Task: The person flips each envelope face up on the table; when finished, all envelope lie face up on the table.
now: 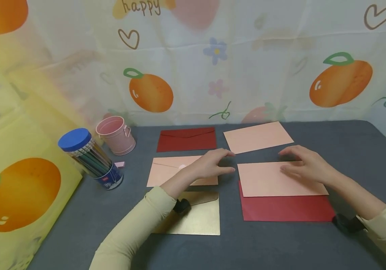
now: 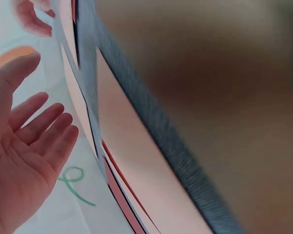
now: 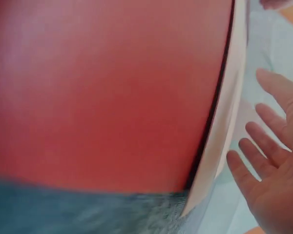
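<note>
Above the pink envelope with a round seal (image 1: 166, 176) is my left hand (image 1: 213, 164), its fingers relaxed and pointing right, holding nothing. Its bare palm (image 2: 24, 161) shows in the left wrist view. Over the right end of a flat pink paper piece (image 1: 264, 180) hovers my right hand (image 1: 311, 167), fingers loosely spread and nothing in them. That pink piece overlaps a larger red paper piece (image 1: 284, 210). Behind them a second pink piece (image 1: 258, 138) lies at a slant. A dark red envelope (image 1: 187, 140) and a gold envelope (image 1: 201, 219) lie in the left column.
At the left stands a clear tub of pencils (image 1: 93, 159) with a blue lid. Next to it are a pink bucket (image 1: 116, 137) and a small pink block (image 1: 120, 164). A printed cloth (image 1: 264, 48) hangs along the back of the dark grey table (image 1: 226, 251).
</note>
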`<state>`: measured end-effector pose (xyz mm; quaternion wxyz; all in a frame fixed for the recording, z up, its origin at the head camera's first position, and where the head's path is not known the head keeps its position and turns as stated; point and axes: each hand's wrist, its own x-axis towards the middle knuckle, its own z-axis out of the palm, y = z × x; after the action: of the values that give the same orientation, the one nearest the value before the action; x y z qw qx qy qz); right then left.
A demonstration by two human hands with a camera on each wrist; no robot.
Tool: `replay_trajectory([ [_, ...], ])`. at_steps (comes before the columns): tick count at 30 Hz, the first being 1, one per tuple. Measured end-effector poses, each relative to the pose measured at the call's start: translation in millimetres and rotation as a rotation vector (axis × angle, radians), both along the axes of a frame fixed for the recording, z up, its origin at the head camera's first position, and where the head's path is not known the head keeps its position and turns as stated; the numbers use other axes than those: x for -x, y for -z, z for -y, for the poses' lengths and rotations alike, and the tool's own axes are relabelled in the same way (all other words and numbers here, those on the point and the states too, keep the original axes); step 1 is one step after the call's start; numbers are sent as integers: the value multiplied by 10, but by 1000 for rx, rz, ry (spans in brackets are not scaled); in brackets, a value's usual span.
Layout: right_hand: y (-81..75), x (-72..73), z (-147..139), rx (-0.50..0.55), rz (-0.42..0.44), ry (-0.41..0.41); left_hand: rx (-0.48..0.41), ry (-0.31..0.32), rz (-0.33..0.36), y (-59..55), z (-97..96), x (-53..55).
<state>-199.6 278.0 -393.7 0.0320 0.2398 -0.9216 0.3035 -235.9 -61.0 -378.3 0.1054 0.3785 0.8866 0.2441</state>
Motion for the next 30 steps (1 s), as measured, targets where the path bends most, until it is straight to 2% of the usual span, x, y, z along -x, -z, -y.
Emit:
replay_trajectory([
  [2, 14, 97, -24, -40, -3, -5, 55, -2, -25, 34, -41, 99],
  [6, -11, 251, -39, -132, 64, -28, 153, -25, -43, 95, -112, 251],
  [11, -126, 347, -6, -220, 162, -73, 205, -63, -24, 139, -208, 396],
  [14, -182, 419, 36, -238, 190, -96, 226, -89, -18, 148, -259, 469],
  [23, -183, 709, 144, -294, 218, -83, 306, -131, -42, 154, -373, 601],
  [30, -133, 788, 120, -286, 283, -4, 349, -149, -55, 179, -397, 647],
])
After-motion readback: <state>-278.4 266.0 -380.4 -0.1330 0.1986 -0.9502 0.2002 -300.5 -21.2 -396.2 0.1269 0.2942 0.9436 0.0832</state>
